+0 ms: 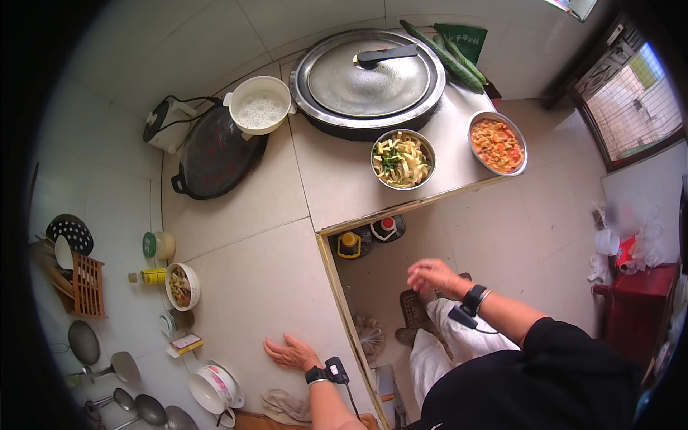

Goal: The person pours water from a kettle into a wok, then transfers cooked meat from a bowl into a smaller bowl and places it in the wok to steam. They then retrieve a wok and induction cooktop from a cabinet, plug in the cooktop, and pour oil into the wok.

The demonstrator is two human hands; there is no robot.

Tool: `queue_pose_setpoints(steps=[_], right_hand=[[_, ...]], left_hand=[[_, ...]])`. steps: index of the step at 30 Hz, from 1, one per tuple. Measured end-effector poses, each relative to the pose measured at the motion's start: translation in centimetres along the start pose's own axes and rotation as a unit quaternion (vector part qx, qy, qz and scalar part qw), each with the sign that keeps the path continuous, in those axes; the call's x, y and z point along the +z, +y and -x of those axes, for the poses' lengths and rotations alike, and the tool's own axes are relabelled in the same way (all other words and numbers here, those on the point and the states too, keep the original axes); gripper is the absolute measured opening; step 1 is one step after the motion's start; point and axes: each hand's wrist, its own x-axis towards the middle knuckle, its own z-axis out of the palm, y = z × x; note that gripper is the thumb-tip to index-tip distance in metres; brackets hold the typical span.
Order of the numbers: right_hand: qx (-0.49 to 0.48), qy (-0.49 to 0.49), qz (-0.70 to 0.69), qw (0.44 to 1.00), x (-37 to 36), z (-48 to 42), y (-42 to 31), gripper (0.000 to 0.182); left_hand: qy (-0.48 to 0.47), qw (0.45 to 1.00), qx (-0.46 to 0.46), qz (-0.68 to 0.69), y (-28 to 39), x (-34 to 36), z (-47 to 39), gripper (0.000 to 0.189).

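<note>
My left hand is spread low over the tiled counter, with nothing in it; whether it touches the surface I cannot tell. My right hand hangs above the floor beside the counter edge, fingers loosely bent and holding nothing visible. Near the left hand lie a crumpled cloth and stacked floral bowls. A white bowl of food stands by the wall. Farther off are a steel bowl of sliced pale and green food and a steel bowl of orange-red food at the counter's edge.
A lidded large pan sits at the back beside cucumbers, a white strainer, a black griddle and an electric kettle. Utensils such as a spatula hang on the left wall. Capped jugs stand below the counter edge.
</note>
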Motion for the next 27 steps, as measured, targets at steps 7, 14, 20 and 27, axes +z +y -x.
queue_pose_setpoints(steps=[7, 14, 20, 27], right_hand=[[-0.195, 0.072, -0.175, 0.962, -0.7, -1.3, -13.1, 0.044], [-0.197, 0.079, -0.225, 0.951, -1.6, -4.8, -16.3, 0.035], [-0.226, 0.118, -0.254, 0.933, -1.9, -5.0, -15.7, 0.032], [-0.285, 0.145, -0.256, 0.912, -5.8, -5.3, -15.7, 0.032]], left_hand=[[0.010, 1.000, 0.017, -0.023, 0.0, -0.1, -0.1, 0.058], [0.022, 0.999, 0.032, -0.030, -0.6, 0.4, -0.1, 0.058], [0.012, 0.999, 0.034, -0.035, -0.7, 0.1, -0.3, 0.058], [0.009, 0.998, 0.054, -0.030, -0.7, 0.7, -0.3, 0.059]])
